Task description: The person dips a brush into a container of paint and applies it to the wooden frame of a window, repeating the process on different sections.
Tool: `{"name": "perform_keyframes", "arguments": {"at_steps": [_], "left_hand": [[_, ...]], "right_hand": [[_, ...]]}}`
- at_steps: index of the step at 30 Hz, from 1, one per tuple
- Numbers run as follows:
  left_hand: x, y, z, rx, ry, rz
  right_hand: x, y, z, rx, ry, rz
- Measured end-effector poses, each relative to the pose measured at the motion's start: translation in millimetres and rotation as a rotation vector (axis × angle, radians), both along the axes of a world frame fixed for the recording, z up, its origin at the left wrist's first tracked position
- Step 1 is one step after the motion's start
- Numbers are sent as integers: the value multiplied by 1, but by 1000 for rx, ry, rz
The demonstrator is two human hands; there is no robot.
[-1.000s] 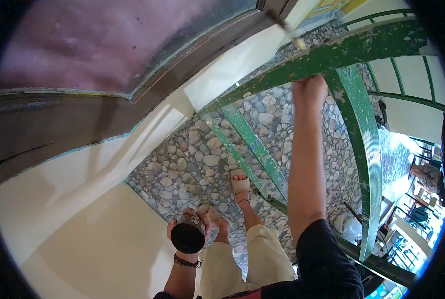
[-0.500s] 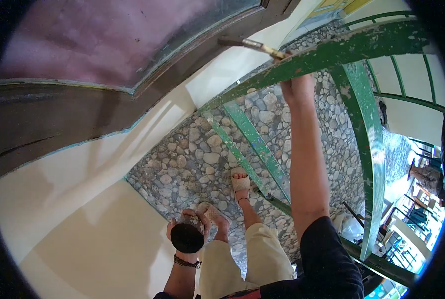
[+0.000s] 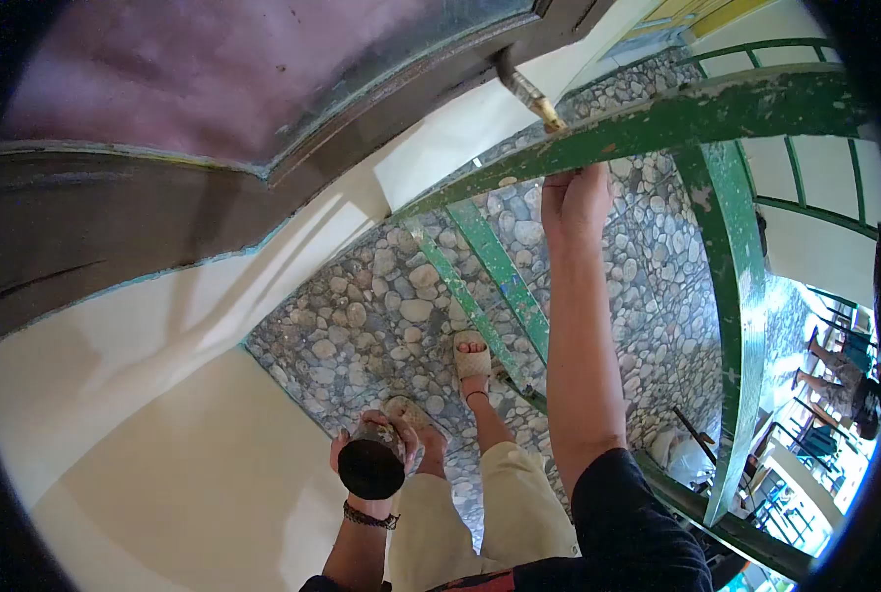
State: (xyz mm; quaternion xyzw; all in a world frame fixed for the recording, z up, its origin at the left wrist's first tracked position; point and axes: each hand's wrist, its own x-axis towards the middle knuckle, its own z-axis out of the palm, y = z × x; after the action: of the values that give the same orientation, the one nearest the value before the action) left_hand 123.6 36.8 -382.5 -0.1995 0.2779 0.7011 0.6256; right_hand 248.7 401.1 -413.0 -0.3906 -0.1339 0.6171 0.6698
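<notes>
Low in view, my left hand [image 3: 407, 441] is wrapped round a small paint container [image 3: 371, 471] with a dark inside facing me. My right hand [image 3: 577, 205] reaches forward under the green railing [image 3: 648, 126], its fingers closed and partly hidden by the top bar. From behind that bar sticks up a paintbrush [image 3: 527, 94] in its grip, the dark bristles overlapping the lower edge of the brown window frame [image 3: 381, 133]. The railing's green paint is chipped in many spots.
Below the frame runs a cream wall [image 3: 164, 414]. Pebbled stone floor [image 3: 381, 296] lies under my sandalled feet, with lower green bars [image 3: 500, 271] crossing over it. A clear plastic bag [image 3: 682, 454] lies past the railing. At far right a person [image 3: 835, 380] is partly visible among furniture.
The brush has swung steeper, its bristles shifting right along the brown frame. My right forearm has moved slightly left and the hand shows more below the bar. My left hand stays put.
</notes>
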Motion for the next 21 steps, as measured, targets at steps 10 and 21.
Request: {"name": "perform_keyframes", "arguments": {"at_steps": [10, 21], "left_hand": [[7, 2, 1, -29, 30, -8], [-1, -20, 4, 10, -39, 26]], "right_hand": [[17, 4, -12, 40, -85, 305], [64, -15, -7, 20, 82, -193]]}}
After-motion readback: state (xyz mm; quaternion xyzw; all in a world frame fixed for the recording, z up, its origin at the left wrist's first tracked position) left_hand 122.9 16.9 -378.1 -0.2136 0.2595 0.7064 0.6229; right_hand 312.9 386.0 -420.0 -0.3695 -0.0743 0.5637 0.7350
